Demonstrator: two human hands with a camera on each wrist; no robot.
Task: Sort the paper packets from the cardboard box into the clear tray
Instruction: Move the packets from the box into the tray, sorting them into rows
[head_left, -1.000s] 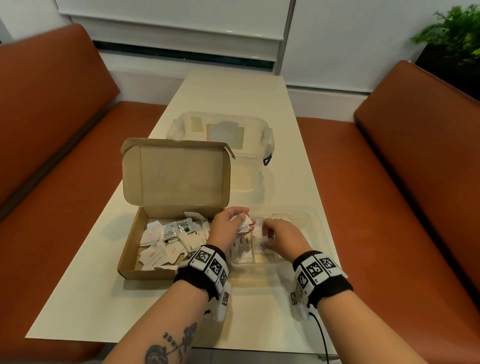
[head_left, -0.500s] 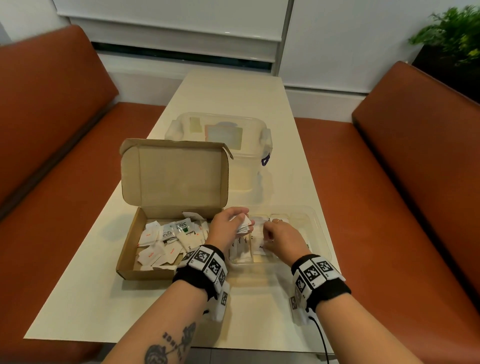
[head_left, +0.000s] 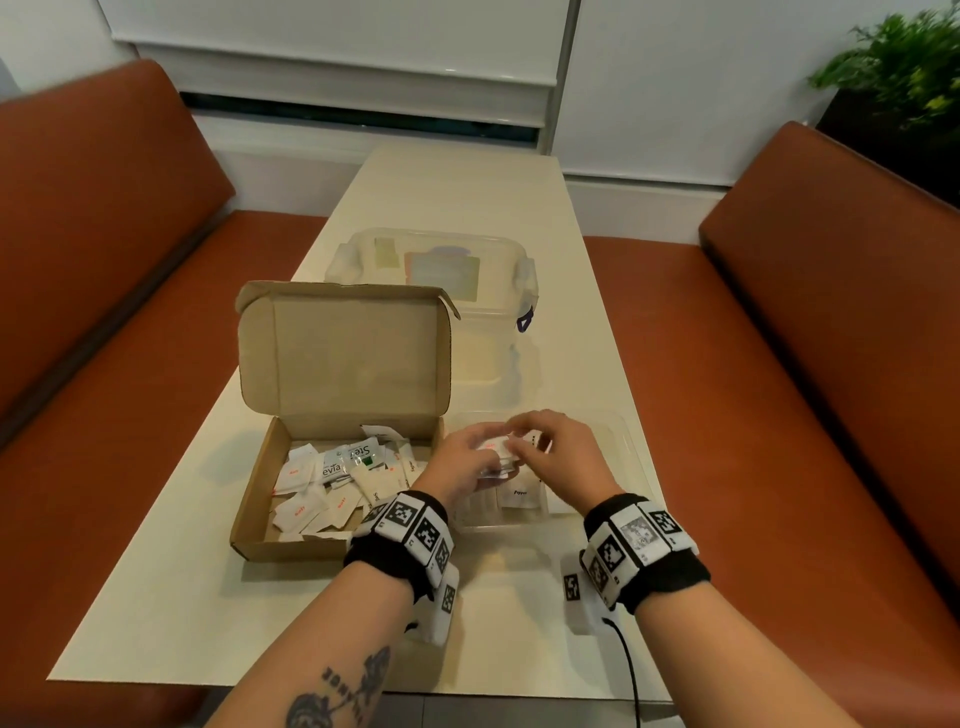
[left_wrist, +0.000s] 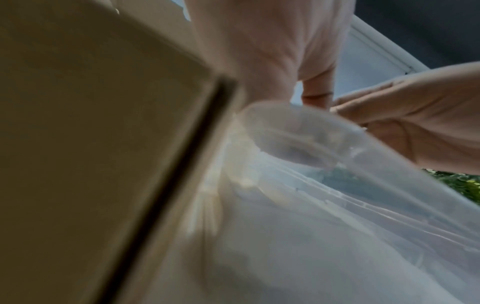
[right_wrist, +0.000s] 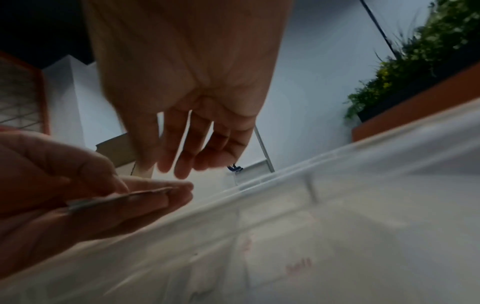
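Left hand (head_left: 470, 457) pinched a small stack of paper packets (head_left: 497, 453) above the clear tray (head_left: 631, 447); right hand (head_left: 558, 452), fingers relaxed, held nothing. Cardboard box (head_left: 257, 499) sat left, lid raised.

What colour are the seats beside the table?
The seats are reddish-brown, best seen in the head view.

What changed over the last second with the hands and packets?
The right hand lifted out of the clear tray and moved left to meet the left hand, which still holds its stack of packets. Cardboard box and lidded container stayed put.
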